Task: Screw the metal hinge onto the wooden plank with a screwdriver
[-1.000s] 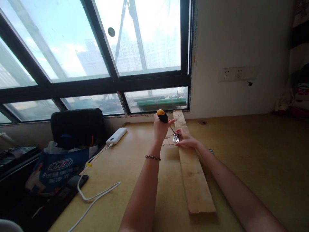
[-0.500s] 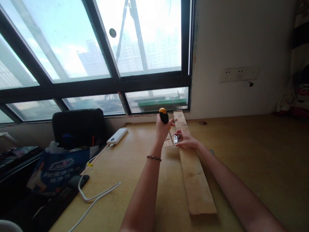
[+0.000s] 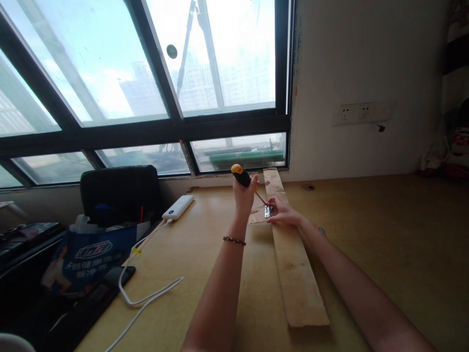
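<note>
My left hand (image 3: 242,199) is wrapped round a screwdriver (image 3: 242,177) with a black and yellow handle. Its shaft slants down to the right, and the tip is at the upper edge of a small silver metal hinge (image 3: 267,211). With thumb and fingers, my right hand (image 3: 285,213) grips the hinge on a long wooden board (image 3: 298,274). The board lies lengthwise on the table, and a thin, rough wooden piece (image 3: 257,218) sticks out from its left side. Whether the tip touches a screw is too small to tell.
On the table (image 3: 205,293), a white power bank (image 3: 178,207) with a white cable (image 3: 146,300) lies to the left. A small dark object (image 3: 322,231) is right of my right forearm. A black chair (image 3: 119,190) and a blue bag (image 3: 91,254) stand beyond the left edge.
The screwdriver has tilted: its handle swung left while its tip moved right and up to the hinge's upper edge. My left hand shifted slightly left; my right hand stayed in place.
</note>
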